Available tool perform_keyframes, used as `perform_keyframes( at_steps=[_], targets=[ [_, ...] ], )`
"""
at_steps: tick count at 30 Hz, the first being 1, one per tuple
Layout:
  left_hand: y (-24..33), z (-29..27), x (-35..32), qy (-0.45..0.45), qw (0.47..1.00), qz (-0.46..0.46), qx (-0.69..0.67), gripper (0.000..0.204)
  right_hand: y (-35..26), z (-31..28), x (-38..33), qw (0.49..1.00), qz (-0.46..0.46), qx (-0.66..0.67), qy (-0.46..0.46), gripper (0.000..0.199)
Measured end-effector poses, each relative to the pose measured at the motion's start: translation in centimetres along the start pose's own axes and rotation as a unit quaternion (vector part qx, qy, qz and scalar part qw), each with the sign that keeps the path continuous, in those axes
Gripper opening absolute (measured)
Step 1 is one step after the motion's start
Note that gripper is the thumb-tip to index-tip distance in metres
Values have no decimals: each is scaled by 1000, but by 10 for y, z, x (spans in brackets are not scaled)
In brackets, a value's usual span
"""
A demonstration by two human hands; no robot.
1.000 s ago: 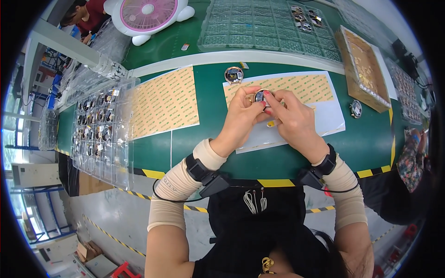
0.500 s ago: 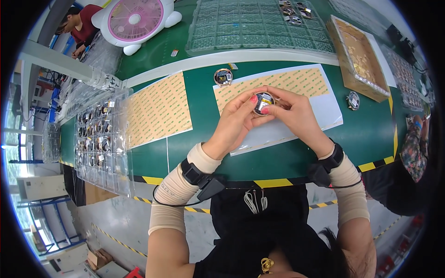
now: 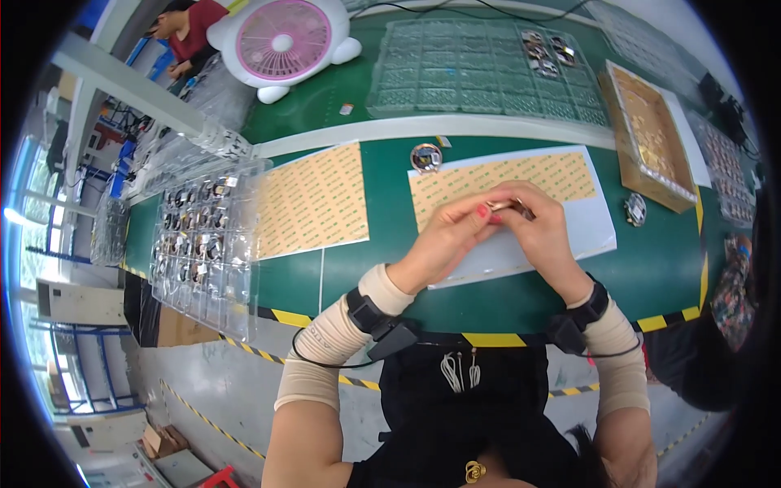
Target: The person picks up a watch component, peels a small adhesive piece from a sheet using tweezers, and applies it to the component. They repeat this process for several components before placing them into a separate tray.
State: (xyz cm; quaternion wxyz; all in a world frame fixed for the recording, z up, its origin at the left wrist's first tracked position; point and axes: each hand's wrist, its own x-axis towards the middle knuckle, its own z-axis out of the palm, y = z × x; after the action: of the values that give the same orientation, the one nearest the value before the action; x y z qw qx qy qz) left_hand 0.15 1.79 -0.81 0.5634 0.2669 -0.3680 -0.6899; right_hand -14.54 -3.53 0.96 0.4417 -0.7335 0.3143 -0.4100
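Between both hands, above the table, is a small round watch case (image 3: 518,206) with a rose-gold rim. It is tilted nearly edge-on, so its inside is mostly hidden. My left hand (image 3: 454,236) is closed on its left side, thumb and fingertips pinching. Curled round the far and right sides, my right hand (image 3: 541,226) also grips it. Below the hands lies a white sheet (image 3: 582,228) with a tan, green-printed adhesive strip (image 3: 451,183). Another round watch case (image 3: 425,158), electronics showing, rests at that sheet's far left corner. A similar round part (image 3: 634,209) sits right of the sheet.
A second tan printed sheet (image 3: 313,199) lies left. Beside it stands a clear tray (image 3: 254,285) of round parts. Farther back are a larger clear tray (image 3: 443,73), a pink-and-white fan (image 3: 281,49) and an open box (image 3: 682,191). A person (image 3: 191,32) works at upper left.
The watch case has turned from showing its electronics to nearly edge-on, still in both hands. The whole view has shifted, with the table's things now farther right and lower.
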Motion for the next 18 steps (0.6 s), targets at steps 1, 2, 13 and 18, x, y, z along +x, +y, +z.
perform_keyframes(
  at_steps=[1,2,13,18],
  targets=[
    [-4,-2,-3,9,1000,-14,-5,38,1,2,-2,1000,3,0,0,17],
    [-4,0,-5,18,999,-27,-10,38,0,1,-4,1000,5,0,0,16],
    [-6,8,-3,-24,982,1,189,39,-8,-11,-4,984,-112,-138,24,19],
    [-4,4,-10,25,999,6,45,45,2,-4,1,986,-134,-101,15,19]
  ],
)
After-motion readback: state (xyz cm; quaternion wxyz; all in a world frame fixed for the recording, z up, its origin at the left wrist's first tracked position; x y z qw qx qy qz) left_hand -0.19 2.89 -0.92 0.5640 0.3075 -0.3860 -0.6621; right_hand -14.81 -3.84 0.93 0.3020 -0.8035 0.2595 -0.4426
